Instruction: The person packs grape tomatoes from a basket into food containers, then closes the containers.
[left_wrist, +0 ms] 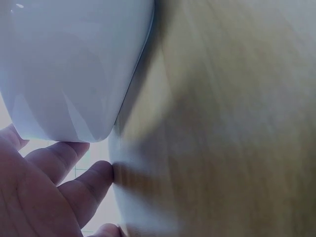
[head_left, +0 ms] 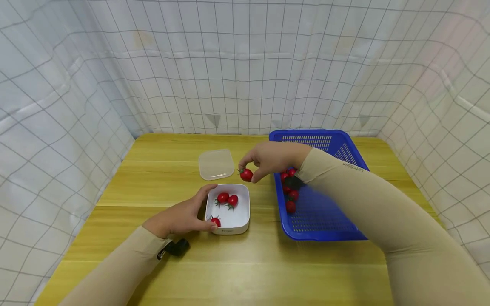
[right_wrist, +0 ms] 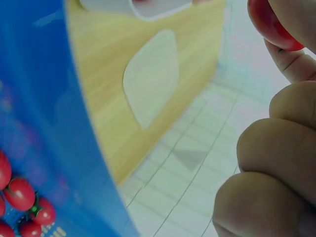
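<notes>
Right now the right hand point(head_left: 269, 159) pinches a small red cherry tomato point(head_left: 246, 174) between thumb and fingertips, holding it in the air just beyond the far right corner of the white, square, rounded plastic container point(head_left: 229, 227). To do this step well, I judge the tomato should come nearer and a little left until it hangs over the open middle of the container, then be lowered close to the floor before the pinch loosens, so it neither bounces out nor knocks the three red cherry tomatoes already inside point(head_left: 227, 199). A light pinch seems wise, since the skin would bruise or split easily.

The left hand point(head_left: 183, 216) steadies the container: its thumb curls along the near left corner and the fingers wrap the far left rim, with the palm low on the yellow wooden worktop point(head_left: 153, 263). From the left wrist view the fingers point(left_wrist: 59, 163) lie against the container's white wall point(left_wrist: 74, 69). It is best kept there, firm, so the light box does not slide.

The right forearm, in a beige sleeve, reaches in from the near right across the blue perforated plastic basket point(head_left: 317, 221), where more cherry tomatoes point(head_left: 291, 195) lie along its left side. The wrist is bent downward, with the knuckles up. A clear, rounded plastic lid point(head_left: 216, 163) lies flat on the worktop beyond the container, apart from it.
</notes>
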The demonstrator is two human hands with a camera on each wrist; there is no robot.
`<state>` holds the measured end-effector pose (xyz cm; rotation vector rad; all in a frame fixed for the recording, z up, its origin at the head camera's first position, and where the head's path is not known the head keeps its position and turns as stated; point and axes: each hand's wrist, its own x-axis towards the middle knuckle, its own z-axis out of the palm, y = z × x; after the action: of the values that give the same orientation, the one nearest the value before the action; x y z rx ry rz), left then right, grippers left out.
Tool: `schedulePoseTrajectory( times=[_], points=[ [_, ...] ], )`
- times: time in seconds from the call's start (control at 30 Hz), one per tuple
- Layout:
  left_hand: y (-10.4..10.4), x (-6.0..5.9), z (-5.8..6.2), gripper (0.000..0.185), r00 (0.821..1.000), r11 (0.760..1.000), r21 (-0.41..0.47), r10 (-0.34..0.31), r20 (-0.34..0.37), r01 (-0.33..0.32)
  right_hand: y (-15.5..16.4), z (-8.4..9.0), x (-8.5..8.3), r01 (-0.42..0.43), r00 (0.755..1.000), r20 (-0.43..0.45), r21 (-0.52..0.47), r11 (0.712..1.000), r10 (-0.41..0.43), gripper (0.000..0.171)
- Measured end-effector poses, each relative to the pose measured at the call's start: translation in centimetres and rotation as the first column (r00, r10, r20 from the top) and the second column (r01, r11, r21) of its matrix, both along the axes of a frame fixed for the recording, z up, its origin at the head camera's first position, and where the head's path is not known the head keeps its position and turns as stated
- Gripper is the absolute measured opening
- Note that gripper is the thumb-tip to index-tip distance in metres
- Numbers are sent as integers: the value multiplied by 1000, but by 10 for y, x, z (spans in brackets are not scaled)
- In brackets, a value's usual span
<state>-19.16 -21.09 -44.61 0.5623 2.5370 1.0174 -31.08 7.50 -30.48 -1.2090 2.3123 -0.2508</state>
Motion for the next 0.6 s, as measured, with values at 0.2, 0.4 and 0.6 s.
schedulePoseTrajectory(
  times=[0.2, 0.4, 0.6],
  points=[
    [0, -1, -1, 109, 1000, 1000, 6, -4, 1, 4, -15, -2, 9, -75, 997, -13, 4, 997, 75, 37],
    [1, -1, 0, 109, 1000, 1000, 18, -6, 17, 6, -26, -2, 15, -124, 992, 0, 19, 992, 124, 33],
    [0, -1, -1, 107, 1000, 1000, 22, -14, 8, 14, -32, -2, 20, -130, 991, -2, 26, 991, 130, 36]
  ],
)
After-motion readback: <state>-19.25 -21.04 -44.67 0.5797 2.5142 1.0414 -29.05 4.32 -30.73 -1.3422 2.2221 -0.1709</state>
